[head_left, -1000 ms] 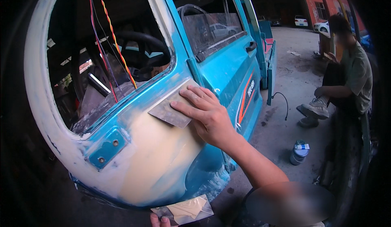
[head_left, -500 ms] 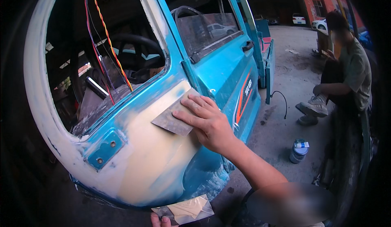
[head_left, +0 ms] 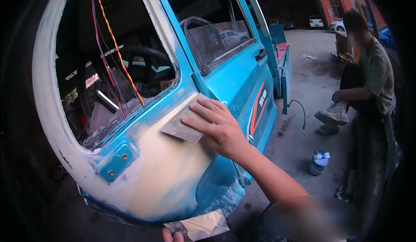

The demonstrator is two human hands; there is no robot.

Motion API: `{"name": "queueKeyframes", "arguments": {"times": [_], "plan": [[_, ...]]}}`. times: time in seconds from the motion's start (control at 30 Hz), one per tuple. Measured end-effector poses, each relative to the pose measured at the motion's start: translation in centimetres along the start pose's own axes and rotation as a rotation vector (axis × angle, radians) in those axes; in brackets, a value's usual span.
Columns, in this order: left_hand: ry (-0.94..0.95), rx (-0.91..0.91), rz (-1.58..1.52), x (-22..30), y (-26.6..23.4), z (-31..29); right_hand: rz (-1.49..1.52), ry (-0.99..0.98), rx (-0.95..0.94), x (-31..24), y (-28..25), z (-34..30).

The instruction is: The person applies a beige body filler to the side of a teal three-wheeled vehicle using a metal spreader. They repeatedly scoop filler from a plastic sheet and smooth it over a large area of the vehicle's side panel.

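Observation:
My right hand [head_left: 223, 131] presses a flat grey metal putty spreader [head_left: 180, 128] against the front corner panel [head_left: 151, 185] of a blue vehicle cab, just below the windscreen opening and beside the door. Its fingers lie stretched over the spreader's face, and the thumb is hidden. Cream filler covers much of this panel, with blue paint showing around it. At the lower edge my left hand [head_left: 173, 237] grips a thin mixing plate [head_left: 222, 227] by one end; only its fingertips show. A smeared lump of cream putty [head_left: 201, 222] lies on that plate.
Loose coloured wires [head_left: 115, 47] hang in the glassless windscreen opening. The blue door [head_left: 236, 86] is shut. On the ground at right stands a tin [head_left: 317, 166] with a tube [head_left: 322, 155] on its lid. Another person [head_left: 375, 70] sits beyond it. Cars are parked farther back.
The view has shifted slightly, so the cab appears a little farther right and lower. My right hand and the spreader have slid slightly up and left over the panel.

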State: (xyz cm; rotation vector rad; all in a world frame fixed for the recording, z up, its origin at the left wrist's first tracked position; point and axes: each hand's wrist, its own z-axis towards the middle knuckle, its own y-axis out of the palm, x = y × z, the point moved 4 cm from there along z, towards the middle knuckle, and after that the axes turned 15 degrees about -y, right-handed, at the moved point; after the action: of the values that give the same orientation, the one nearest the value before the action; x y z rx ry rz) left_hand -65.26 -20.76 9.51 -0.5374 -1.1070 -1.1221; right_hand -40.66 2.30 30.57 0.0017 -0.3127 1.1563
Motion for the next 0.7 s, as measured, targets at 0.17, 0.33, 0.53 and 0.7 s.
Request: {"name": "queueKeyframes", "arguments": {"times": [0.17, 0.33, 0.53, 0.7], "plan": [[0.516, 0.019, 0.825, 0.2, -0.6, -0.4, -0.045, -0.080, 0.031, 1.0, 1.0, 0.2], [0.141, -0.051, 0.176, -2.3, -2.0, -0.1, -0.034, -0.081, 0.041, 1.0, 1.4, 0.4], [0.001, -0.023, 0.008, -1.8, -0.7, -0.2, -0.033, -0.045, 0.000, 0.9, 1.4, -0.2], [0.236, 0.024, 0.467, -1.4, -1.0, -0.4, -0.011, -0.016, -0.013, 0.5, 1.4, -0.7]]}}
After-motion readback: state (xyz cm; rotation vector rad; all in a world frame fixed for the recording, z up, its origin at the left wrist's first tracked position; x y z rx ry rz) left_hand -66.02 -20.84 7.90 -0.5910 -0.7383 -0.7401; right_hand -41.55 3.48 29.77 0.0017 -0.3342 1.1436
